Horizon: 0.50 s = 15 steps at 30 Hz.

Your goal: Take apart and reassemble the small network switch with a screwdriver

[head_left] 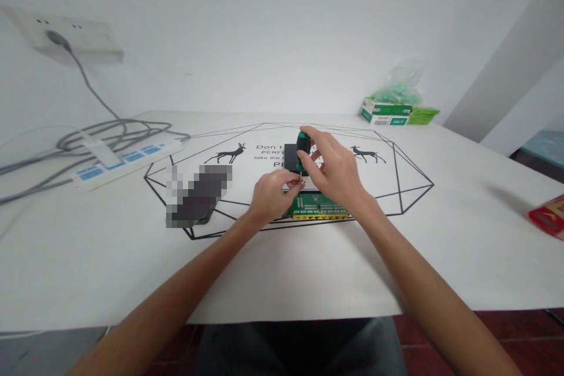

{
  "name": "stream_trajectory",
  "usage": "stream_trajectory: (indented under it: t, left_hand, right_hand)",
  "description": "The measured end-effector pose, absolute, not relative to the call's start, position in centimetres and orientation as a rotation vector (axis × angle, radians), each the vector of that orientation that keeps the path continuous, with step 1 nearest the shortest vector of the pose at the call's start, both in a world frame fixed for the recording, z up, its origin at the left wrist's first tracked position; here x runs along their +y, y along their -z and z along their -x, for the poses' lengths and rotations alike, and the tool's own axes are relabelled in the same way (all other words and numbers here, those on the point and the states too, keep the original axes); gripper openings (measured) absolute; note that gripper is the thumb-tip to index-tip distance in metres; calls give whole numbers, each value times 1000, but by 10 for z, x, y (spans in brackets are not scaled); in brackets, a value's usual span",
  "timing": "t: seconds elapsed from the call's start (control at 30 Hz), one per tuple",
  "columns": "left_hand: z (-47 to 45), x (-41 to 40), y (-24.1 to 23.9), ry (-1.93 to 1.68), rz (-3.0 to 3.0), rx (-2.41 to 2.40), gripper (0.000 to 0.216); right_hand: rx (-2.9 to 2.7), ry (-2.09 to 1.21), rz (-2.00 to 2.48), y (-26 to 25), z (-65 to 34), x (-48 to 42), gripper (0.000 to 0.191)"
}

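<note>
My right hand [337, 167] is closed round the handle of a black and green screwdriver [303, 144], held upright with its shaft pointing down. Beside the shaft's lower end, my left hand [274, 192] pinches with thumb and forefinger; whatever sits between those fingertips is too small to make out. Just below both hands lies a green circuit board [319, 205] with a yellow strip along its near edge. Part of the board is hidden by my hands. Behind the screwdriver a dark rectangular object [290, 157] rests on the printed mat.
A white power strip [127, 163] with coiled grey cables lies at the left. Near it is a dark, pixelated object [200, 194]. Green and white boxes [386, 111] with a plastic bag stand against the wall. A red item [549, 216] is at the right edge.
</note>
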<state>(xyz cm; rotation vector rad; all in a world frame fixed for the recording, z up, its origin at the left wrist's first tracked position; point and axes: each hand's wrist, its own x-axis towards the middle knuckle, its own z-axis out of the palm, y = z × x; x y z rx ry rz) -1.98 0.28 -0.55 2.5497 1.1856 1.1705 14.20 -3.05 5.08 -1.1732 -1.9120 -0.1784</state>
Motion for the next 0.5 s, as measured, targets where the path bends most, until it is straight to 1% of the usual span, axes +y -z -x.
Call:
stream_trajectory:
  t: [0.23, 0.5]
  left_hand:
    - [18, 3, 3, -1104, -2501, 1193, 12]
    - [18, 2, 2, -1090, -2458, 1150, 14]
  right_hand:
    - [-1929, 155, 1173, -51, -141, -32, 45]
    - [-1916, 159, 1175, -51, -140, -33, 44]
